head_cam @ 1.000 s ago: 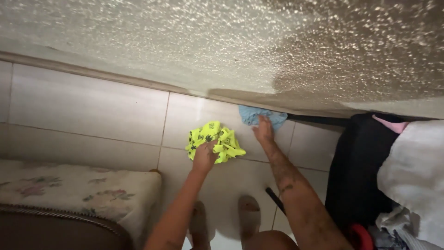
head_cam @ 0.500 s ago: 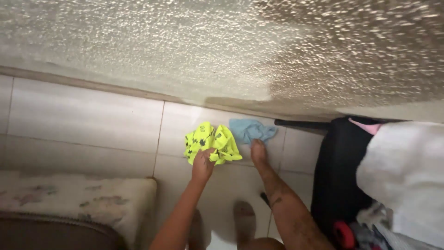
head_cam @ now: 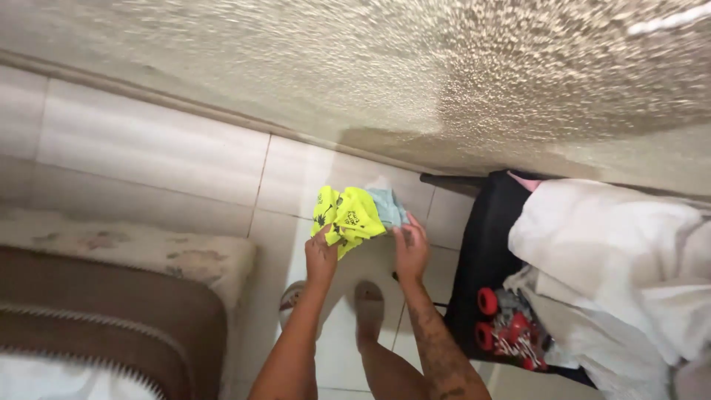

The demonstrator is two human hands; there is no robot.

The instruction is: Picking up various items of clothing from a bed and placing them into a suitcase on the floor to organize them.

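Observation:
My left hand (head_cam: 321,255) grips a bright yellow cloth with dark prints (head_cam: 346,216), held up off the tiled floor (head_cam: 148,159). My right hand (head_cam: 411,248) holds a light blue cloth (head_cam: 386,205), which sits just behind and to the right of the yellow one. The two cloths touch and the two hands are close together. My feet in sandals (head_cam: 368,300) show below the hands.
A rough textured wall (head_cam: 370,67) runs across the top. A cushioned seat with a floral cover (head_cam: 148,255) is at the lower left. At the right stands a black chair (head_cam: 485,259) piled with white cloth (head_cam: 615,259) and a red and black item (head_cam: 507,333).
Both cloths have come up off the floor. My right hand drew the blue cloth back from the wall, and the two hands now hold the cloths together.

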